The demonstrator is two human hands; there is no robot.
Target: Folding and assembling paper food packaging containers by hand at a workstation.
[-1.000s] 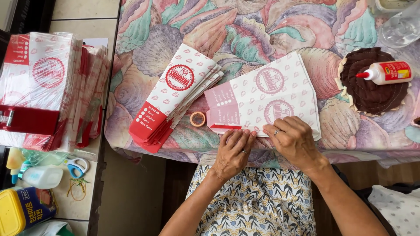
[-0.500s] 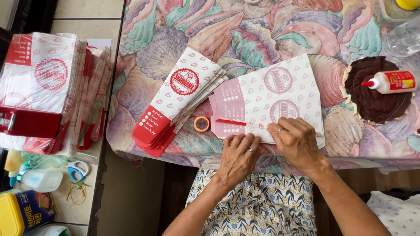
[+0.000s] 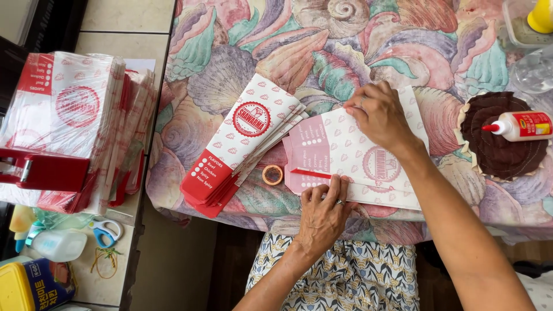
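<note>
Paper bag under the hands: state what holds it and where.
Neither hand grips it. The left hand presses the flat paper bag at its near edge; the right hand presses its far edge against the table.

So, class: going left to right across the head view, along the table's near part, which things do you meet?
Stack of red-and-white paper bags → small roll of tape → left hand on the flat bag → right hand → brown round mat → glue bottle.

A tabletop [image 3: 242, 69] under a pastel seashell-print cloth fills the view in soft, even light. Left of it stands a beige tiled counter [image 3: 124, 23], with dark floor [image 3: 224, 270] below between them.
</note>
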